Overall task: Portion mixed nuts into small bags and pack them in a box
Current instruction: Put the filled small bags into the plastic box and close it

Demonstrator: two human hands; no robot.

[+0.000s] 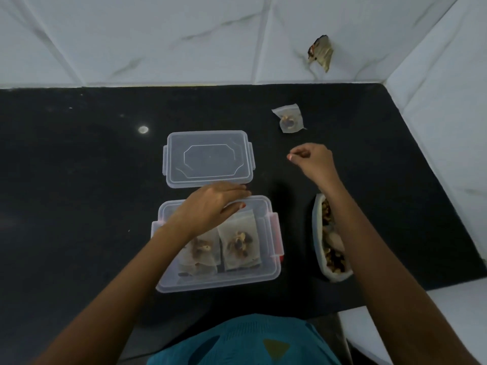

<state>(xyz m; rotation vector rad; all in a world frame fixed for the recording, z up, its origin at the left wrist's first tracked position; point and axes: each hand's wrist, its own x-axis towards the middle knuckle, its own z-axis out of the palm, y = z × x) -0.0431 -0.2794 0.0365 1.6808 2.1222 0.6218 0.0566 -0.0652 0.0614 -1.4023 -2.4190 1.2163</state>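
black counter (79, 180), clear box (271, 272)

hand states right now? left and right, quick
Left hand: open, fingers straight, over the far side of the box, gripping nothing.
Right hand: closed, fingers curled, nothing visible in it.

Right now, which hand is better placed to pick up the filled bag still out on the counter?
Right. The right hand is nearest the filled bag, with only bare counter between. The left hand is stretched over the open box, farther away.
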